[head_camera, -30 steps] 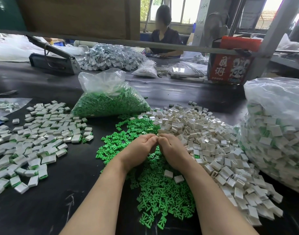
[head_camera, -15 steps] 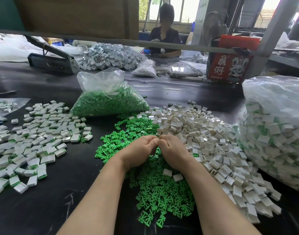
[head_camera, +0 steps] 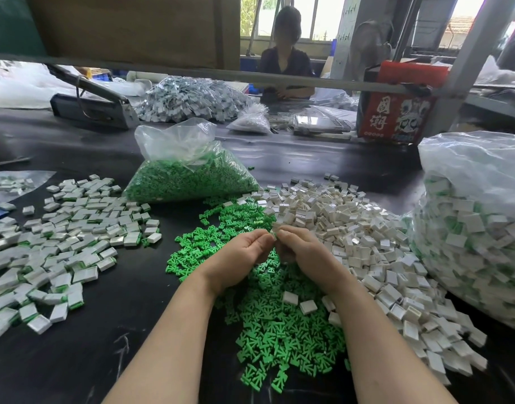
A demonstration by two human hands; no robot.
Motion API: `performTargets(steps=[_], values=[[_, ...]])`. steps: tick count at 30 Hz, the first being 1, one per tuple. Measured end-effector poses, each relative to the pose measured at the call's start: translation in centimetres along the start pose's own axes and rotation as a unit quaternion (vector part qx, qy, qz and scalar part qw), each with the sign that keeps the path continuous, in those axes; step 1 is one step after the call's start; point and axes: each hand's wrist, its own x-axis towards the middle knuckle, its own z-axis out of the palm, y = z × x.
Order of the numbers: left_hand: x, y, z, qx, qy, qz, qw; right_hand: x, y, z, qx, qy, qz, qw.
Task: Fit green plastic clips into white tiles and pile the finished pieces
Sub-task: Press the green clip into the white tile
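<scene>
My left hand (head_camera: pixel 238 255) and my right hand (head_camera: pixel 302 252) meet fingertip to fingertip above a spread of loose green clips (head_camera: pixel 268 322). Between the fingertips sits a small white tile with a bit of green clip (head_camera: pixel 274 232), pinched from both sides; most of it is hidden by the fingers. A heap of empty white tiles (head_camera: pixel 352 228) lies to the right of my hands. Finished tiles with green edges (head_camera: pixel 60 243) are scattered over the left of the black table.
A clear bag of green clips (head_camera: pixel 189 173) stands behind the loose clips. A big bag of finished pieces (head_camera: pixel 472 234) fills the right edge. Across the table sit a person (head_camera: pixel 285 62), a red box (head_camera: pixel 396 112) and a grey tool (head_camera: pixel 90 109).
My hands have turned slightly, with the fingertips lifted and the small tile now showing between them. The piles have not moved.
</scene>
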Motion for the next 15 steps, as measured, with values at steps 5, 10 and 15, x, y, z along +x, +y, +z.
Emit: performTargets(steps=[5, 10, 15], values=[[0.0, -0.1, 0.1, -0.001, 0.010, -0.009, 1.000, 0.0, -0.2, 0.0, -0.003, 0.018, -0.007, 1.000], [-0.3, 0.5, 0.6, -0.015, 0.037, -0.012, 0.999, 0.1, -0.4, 0.8, -0.059, 0.040, -0.004, 0.997], [-0.3, 0.9, 0.7, -0.012, 0.036, -0.013, 0.999, 0.1, -0.6, 0.9, -0.152, 0.044, -0.016, 0.987]])
